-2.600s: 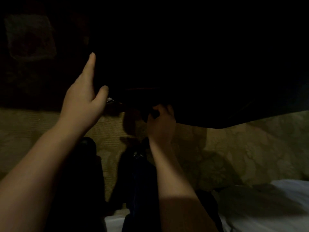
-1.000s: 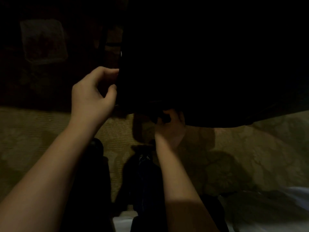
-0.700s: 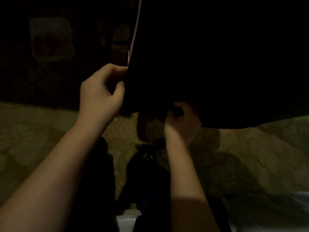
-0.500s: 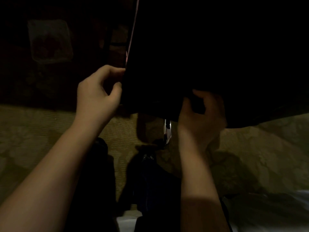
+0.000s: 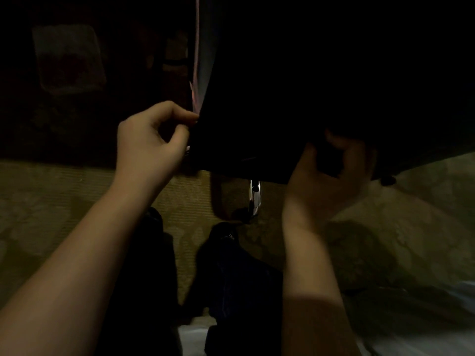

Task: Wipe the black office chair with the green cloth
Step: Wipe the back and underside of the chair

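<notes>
At far left a pale square thing [image 5: 69,57] shows dimly past the patterned floor [image 5: 51,201], and your left hand [image 5: 151,142] pinches the left edge of the black chair [image 5: 308,80] between thumb and fingers. Under the seat a shiny metal part [image 5: 255,199] shows above your dark-trousered legs [image 5: 231,278]. Your right hand [image 5: 329,186] curls round a dark wad [image 5: 326,158] at the chair's lower edge, too dim to tell whether it is the cloth.
</notes>
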Demonstrator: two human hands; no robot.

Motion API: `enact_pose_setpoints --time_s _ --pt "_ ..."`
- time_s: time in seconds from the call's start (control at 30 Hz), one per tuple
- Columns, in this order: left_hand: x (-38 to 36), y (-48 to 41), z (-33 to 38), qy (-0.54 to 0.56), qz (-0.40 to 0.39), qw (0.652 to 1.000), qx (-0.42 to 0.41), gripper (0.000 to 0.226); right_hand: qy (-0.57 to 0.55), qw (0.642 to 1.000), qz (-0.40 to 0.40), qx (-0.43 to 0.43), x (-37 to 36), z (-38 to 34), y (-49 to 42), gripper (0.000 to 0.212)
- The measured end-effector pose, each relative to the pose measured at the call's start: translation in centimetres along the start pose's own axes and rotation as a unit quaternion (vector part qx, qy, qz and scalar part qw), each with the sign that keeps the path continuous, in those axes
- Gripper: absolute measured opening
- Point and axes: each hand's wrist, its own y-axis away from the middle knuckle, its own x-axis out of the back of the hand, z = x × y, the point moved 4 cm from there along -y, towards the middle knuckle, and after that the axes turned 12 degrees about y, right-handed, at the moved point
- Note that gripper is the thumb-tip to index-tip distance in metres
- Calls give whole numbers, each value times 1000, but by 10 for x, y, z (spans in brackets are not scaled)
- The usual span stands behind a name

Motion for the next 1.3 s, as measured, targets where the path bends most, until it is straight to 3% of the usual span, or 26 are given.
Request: enact_pose_setpoints --time_s 0.13,0.27,0.5,0.7,0.87,1.03,1.17,1.3 --pt "-1 0 -1 9 -9 1000 8 24 29 968 -219 -118 -26 20 40 18" --pt "-1 0 -1 10 -9 1000 15 26 81 960 -251 -91 -45 33 67 17" --pt "0 0 0 28 -7 999 20 27 129 901 -391 -135 -77 57 112 22" --pt "-1 0 3 44 -5 999 23 26 113 916 -360 -138 -72 49 105 22" --pt "-1 0 4 48 -13 999 20 28 108 969 -222 -25 -48 9 70 21" --pt "0 -2 5 43 -16 999 18 32 35 992 -67 101 -18 -31 28 14" --pt "0 -2 4 52 -23 998 27 34 -37 991 66 110 4 -45 -4 15" --pt "-1 -1 1 79 -34 995 45 37 -40 988 96 113 13 -55 -9 17"
